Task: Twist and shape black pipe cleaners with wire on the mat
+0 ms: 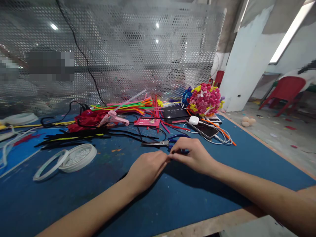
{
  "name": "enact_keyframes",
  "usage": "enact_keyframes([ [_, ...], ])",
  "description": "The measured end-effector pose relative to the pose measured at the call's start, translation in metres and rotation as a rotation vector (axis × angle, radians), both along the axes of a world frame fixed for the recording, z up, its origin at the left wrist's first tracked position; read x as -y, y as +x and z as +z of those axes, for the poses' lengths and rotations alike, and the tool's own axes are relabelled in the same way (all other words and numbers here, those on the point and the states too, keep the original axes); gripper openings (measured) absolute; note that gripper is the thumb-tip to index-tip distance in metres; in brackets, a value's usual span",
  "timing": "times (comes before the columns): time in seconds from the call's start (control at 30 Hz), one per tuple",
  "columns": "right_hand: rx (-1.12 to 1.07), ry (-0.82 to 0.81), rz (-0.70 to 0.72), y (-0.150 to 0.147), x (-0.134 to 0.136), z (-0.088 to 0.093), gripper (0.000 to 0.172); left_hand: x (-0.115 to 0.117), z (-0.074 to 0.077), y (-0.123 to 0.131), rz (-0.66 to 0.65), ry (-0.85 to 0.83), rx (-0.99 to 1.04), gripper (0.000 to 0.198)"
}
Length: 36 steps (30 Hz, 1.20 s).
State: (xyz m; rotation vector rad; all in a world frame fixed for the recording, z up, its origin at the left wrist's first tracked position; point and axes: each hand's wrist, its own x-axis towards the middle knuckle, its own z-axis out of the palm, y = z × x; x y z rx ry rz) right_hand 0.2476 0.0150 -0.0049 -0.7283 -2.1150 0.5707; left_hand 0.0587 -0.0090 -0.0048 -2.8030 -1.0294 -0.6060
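Note:
My left hand (148, 169) and my right hand (194, 154) meet fingertip to fingertip over the blue mat (172, 200). Both are closed in a pinch around something small and dark that I cannot make out. Blue-handled scissors (163, 142) lie just behind my right hand, blades pointing left. Behind them lies a bundle of coloured pipe cleaners (128, 106). A pink glue gun (115, 118) rests by a red bunch (85, 119). Black pipe cleaners (74, 136) spread out at the left.
A ball of colourful pipe-cleaner flowers (204, 99) stands at the back right beside a phone (204, 129) and a white earbud case (194, 120). White round lids (74, 158) lie at the left. A perforated metal screen (123, 49) closes the back. Red chair (286, 90) stands right.

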Motion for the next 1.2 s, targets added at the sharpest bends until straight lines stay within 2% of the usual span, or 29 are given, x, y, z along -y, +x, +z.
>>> enact_keyframes([
  [0.07,-0.15,-0.407,-0.014,0.0,-0.003,0.0,0.026,0.003,0.0,0.002,-0.059,0.043,0.028,0.026],
  [0.13,-0.296,-0.775,0.032,-0.001,-0.007,0.0,0.033,0.006,0.005,0.003,-0.071,0.037,0.097,0.025],
  [0.2,-0.424,-0.992,0.124,-0.002,-0.009,-0.001,0.035,0.009,0.011,0.004,-0.023,-0.004,0.2,0.022],
  [0.23,-0.478,-1.026,0.164,-0.003,-0.01,-0.001,0.034,0.01,0.014,0.004,0.014,-0.032,0.26,0.02],
  [0.27,-0.523,-1.012,0.189,-0.004,-0.009,-0.001,0.033,0.011,0.018,0.004,0.058,-0.06,0.321,0.018],
  [0.33,-0.547,-0.864,0.165,-0.007,-0.006,-0.002,0.028,0.012,0.023,0.004,0.155,-0.115,0.445,0.016],
  [0.4,-0.458,-0.572,0.057,-0.007,0.0,-0.002,0.022,0.011,0.025,0.005,0.241,-0.164,0.534,0.017],
  [0.47,-0.278,-0.148,-0.065,-0.005,0.007,-0.002,0.017,0.01,0.026,0.006,0.295,-0.183,0.537,0.018],
  [0.53,-0.054,0.298,-0.12,-0.001,0.014,0.0,0.017,0.008,0.024,0.005,0.3,-0.143,0.411,0.018],
  [0.57,0.049,0.469,-0.124,0.001,0.016,0.002,0.018,0.007,0.024,0.004,0.281,-0.101,0.307,0.018],
  [0.6,0.124,0.578,-0.127,0.004,0.018,0.006,0.019,0.006,0.023,0.003,0.245,-0.053,0.193,0.019],
  [0.63,0.168,0.609,-0.137,0.007,0.018,0.01,0.02,0.005,0.023,0.001,0.193,-0.006,0.085,0.019],
  [0.67,0.181,0.561,-0.148,0.009,0.017,0.014,0.02,0.003,0.024,-0.002,0.126,0.033,-0.002,0.02],
  [0.7,0.155,0.44,-0.157,0.011,0.015,0.019,0.02,0.002,0.025,-0.004,0.054,0.052,-0.057,0.021],
  [0.77,0.068,0.032,-0.094,0.014,0.008,0.026,0.018,-0.001,0.028,-0.01,-0.087,0.01,-0.074,0.02],
  [0.83,-0.028,-0.408,0.053,0.015,-0.002,0.027,0.018,-0.002,0.033,-0.013,-0.182,-0.097,-0.01,0.018],
  [0.87,-0.08,-0.577,0.116,0.015,-0.006,0.026,0.019,-0.002,0.035,-0.014,-0.195,-0.154,0.039,0.017],
  [0.93,-0.185,-0.79,0.193,0.011,-0.011,0.019,0.022,0.0,0.037,-0.014,-0.147,-0.229,0.167,0.015],
  [1.0,-0.296,-0.85,0.201,0.004,-0.009,0.012,0.025,0.002,0.038,-0.012,-0.034,-0.257,0.319,0.016],
  [1.07,-0.352,-0.777,0.147,-0.003,-0.002,0.006,0.024,0.005,0.037,-0.009,0.08,-0.234,0.431,0.017],
  [1.13,-0.322,-0.562,0.038,-0.007,0.008,0.002,0.02,0.007,0.035,-0.007,0.15,-0.129,0.439,0.015],
  [1.2,-0.209,-0.198,-0.074,-0.008,0.018,0.001,0.017,0.008,0.031,-0.006,0.175,0.044,0.334,0.012],
])
